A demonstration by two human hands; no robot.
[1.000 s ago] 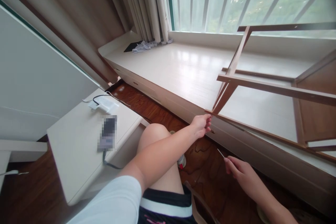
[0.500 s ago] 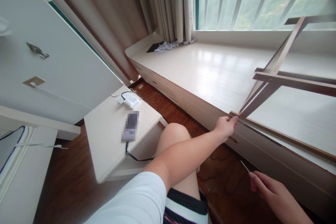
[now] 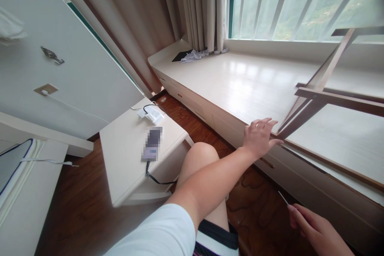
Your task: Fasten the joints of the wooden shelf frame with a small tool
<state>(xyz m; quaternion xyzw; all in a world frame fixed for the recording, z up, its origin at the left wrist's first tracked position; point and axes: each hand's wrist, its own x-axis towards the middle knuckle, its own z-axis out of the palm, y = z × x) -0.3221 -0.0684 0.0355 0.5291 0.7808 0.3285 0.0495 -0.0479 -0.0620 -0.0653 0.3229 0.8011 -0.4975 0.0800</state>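
Observation:
My left hand reaches out over the front edge of the pale window bench, fingers spread and nothing held. Its thumb lies close to the lower corner of a brown wooden frame, which stands on the bench with slats joined at angles; whether it touches the wood I cannot tell. At the lower right, my right hand is closed around a thin metal rod. The rod's tip points up and left, while its other end is hidden in the fingers.
A white bedside table on the left carries a phone-like blurred item and a white power strip. Crumpled white paper or cloth lies on the bench by the curtain. My bent knee is between table and bench.
My left hand has let go of the frame's lower corner and spread its fingers, shifting slightly left. My right hand still holds the rod. The view has tilted slightly.

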